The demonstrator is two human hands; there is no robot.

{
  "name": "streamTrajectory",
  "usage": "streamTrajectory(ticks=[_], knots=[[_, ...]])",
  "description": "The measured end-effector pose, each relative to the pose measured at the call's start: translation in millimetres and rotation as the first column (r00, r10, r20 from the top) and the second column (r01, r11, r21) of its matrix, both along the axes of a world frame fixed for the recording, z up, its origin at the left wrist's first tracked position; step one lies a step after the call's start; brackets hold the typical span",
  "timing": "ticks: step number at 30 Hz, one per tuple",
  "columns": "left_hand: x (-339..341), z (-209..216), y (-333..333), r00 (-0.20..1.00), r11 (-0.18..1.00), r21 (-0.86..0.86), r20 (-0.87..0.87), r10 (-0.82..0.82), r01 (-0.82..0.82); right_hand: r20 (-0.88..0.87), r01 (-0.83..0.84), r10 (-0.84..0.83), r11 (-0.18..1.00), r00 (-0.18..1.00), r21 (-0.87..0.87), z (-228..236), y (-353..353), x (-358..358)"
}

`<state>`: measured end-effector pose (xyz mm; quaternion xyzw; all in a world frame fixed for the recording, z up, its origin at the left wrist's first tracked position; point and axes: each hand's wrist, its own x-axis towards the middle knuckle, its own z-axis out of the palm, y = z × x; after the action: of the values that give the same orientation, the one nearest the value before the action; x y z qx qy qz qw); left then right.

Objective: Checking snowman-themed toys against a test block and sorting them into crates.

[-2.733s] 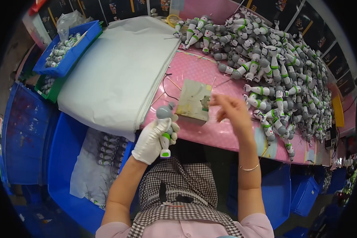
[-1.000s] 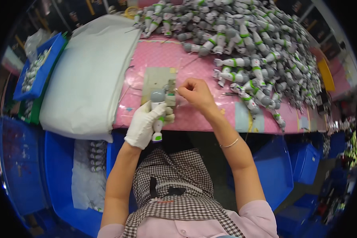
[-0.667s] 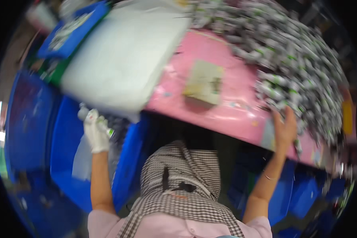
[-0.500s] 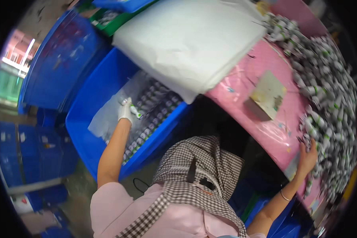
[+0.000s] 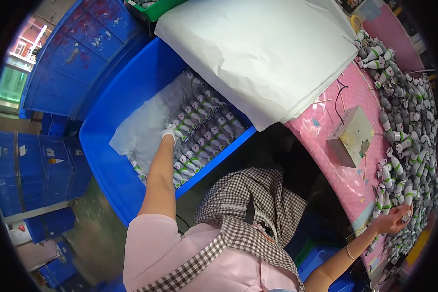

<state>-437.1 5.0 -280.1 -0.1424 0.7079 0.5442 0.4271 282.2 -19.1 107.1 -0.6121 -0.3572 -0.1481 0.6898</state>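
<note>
The heaped white-and-grey figures [image 5: 413, 146] looked like smooth, hard plastic. Their worktop [image 5: 326, 158] wore a glossy pink plastic covering that caught the light, while the white sheets [image 5: 248, 58] beside it seemed matt and papery, faintly creased. The blue tub [image 5: 124, 97] was smooth plastic with a soft sheen; the bin [image 5: 82, 58] behind looked scuffed and stained. I saw a woven checked cloth apron [image 5: 250, 187] and a shiny metal-looking bracelet [image 5: 349, 253].

Pink tabletop [image 5: 338, 187] open before grey block [image 5: 351, 138], figurine heap [image 5: 416, 131] blocking right, depth unclear
</note>
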Motion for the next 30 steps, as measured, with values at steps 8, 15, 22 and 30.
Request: streamTrajectory(ticks=[8,15,22,30], knots=[[4,21,-4,0.149,0.477,-0.770,-0.461,-0.875,0.424,-0.327,-0.673,0.746,0.665,0.579,0.324,-7,-2,-38],[193,288,61,0.403,0.633,0.354,-0.913,0.071,0.689,-0.361,-0.641,0.917,0.175,-0.170,0.747,-8,11,-98],[410,405,50,0.264,-0.073,0.817,-0.268,-0.927,0.572,-0.391,-0.855,0.919,0.160,-0.054,0.494,-15,8,-147],[434,384,50,0.268,0.303,0.873,0.208,-0.941,0.384,-0.519,-0.893,0.728,0.397,0.448,-0.212,-9,-16,-117]])
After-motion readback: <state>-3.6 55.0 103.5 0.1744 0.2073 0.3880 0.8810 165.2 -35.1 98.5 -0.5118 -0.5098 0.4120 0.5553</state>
